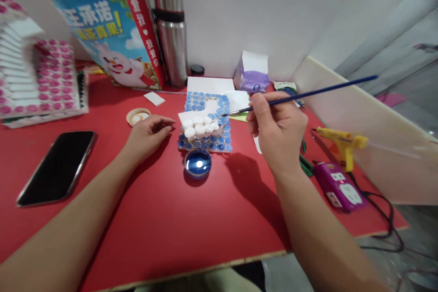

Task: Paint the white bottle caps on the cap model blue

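Note:
A thin blue-handled paintbrush (308,94) is pinched in my right hand (278,127), its bristles at the right side of a small craft model (224,143). Rows of blue-painted discs cover the model's base, and a raised part carries white discs (198,128). Just in front of it sits a round dish of blue paint (198,164). My left hand (150,134) rests on the table left of the model, holding nothing, its fingers loosely extended and a little apart from the model. Behind that hand lies a small round lid (138,117) with a whitish inside.
A phone (56,168) lies at left, below a pink-and-white disc model (56,77). A printed carton (116,27) and steel thermos (173,39) stand behind. At right are a tissue pack (252,75), a yellow glue gun (342,143) and a purple power box (338,186) with cables.

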Tool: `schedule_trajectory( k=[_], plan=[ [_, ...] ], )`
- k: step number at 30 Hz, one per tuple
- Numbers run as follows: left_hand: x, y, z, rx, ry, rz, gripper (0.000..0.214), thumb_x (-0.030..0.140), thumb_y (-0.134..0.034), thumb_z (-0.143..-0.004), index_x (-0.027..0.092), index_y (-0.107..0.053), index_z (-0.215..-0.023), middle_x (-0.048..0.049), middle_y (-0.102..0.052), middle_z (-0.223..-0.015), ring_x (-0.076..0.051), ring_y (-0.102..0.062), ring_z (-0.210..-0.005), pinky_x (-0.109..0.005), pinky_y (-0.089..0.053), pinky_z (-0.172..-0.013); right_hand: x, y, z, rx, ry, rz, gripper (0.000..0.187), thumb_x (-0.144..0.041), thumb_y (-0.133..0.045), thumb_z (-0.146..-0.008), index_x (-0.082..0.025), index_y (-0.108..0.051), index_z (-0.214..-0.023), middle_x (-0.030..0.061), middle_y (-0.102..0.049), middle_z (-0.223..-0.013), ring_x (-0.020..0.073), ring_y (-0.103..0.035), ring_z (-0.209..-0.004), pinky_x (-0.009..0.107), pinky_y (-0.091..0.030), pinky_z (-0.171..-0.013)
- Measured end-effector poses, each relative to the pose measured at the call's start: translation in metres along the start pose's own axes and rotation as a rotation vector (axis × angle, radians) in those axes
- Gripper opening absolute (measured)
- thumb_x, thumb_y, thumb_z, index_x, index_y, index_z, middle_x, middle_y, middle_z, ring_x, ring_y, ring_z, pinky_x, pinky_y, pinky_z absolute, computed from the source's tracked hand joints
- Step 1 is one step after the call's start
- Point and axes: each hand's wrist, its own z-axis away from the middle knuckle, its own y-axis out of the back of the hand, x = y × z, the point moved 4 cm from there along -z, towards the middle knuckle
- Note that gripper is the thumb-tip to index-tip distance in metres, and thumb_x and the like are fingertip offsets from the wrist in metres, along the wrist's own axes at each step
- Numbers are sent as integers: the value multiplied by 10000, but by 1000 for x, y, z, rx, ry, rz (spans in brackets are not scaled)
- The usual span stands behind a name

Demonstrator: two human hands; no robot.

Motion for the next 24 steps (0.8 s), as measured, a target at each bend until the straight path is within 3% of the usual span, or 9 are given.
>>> schedule_trajectory(
  k=[5,7,9,12,18,24],
  plan=[
    [-2,0,-2,-1,0,30,393,486,-745,-855,190,-856,-1089,-147,-901,-1144,-315,-821,-1021,-501,-665,-1061,-30,1,-38,-164,-26,-3,320,-469,-816,-1120,-261,-705,-905,-42,-674,-694,122,-586,-518,325,-500,-553],
    [-4,0,-2,1,9,46,428,513,-750,-849,183,-856,-1100,-154,-898,-1143,-321,-823,-1022,-510,-661,-1058,-40,1,-52,-194,-9,-7,305,-368,-814,-1121,-256,-685,-869,-48,-664,-665,113,-555,-512,327,-462,-569],
    [-6,0,-2,1,18,56,467,546,-752,-841,177,-858,-1108,-154,-895,-1129,-325,-824,-1020,-508,-659,-1039,-45,0,-60,-173,51,6,352,-396,-814,-1122,-252,-667,-837,-39,-647,-656,122,-568,-575,329,-430,-604],
    [-9,1,-3,5,23,49,490,573,-752,-831,177,-862,-1099,-156,-891,-1126,-337,-823,-1032,-515,-648,-1032,-39,-7,-61,-152,111,51,408,-454,-810,-1119,-261,-628,-808,-36,-608,-664,137,-558,-651,329,-419,-638],
    [-9,1,-3,0,23,1,456,550,-745,-845,192,-870,-1099,-143,-891,-1120,-335,-816,-1041,-528,-629,-1081,-15,-25,-58,-252,136,84,462,-614,-796,-1099,-285,-613,-832,-53,-550,-648,154,-523,-632,328,-466,-631],
    [-6,3,-2,-11,30,-21,447,552,-750,-851,201,-873,-1099,-123,-887,-1103,-325,-797,-1023,-524,-635,-1111,-9,-33,-57,-367,152,139,451,-567,-762,-1118,-287,-583,-813,-31,-560,-655,172,-533,-666,338,-514,-653]
  ],
)
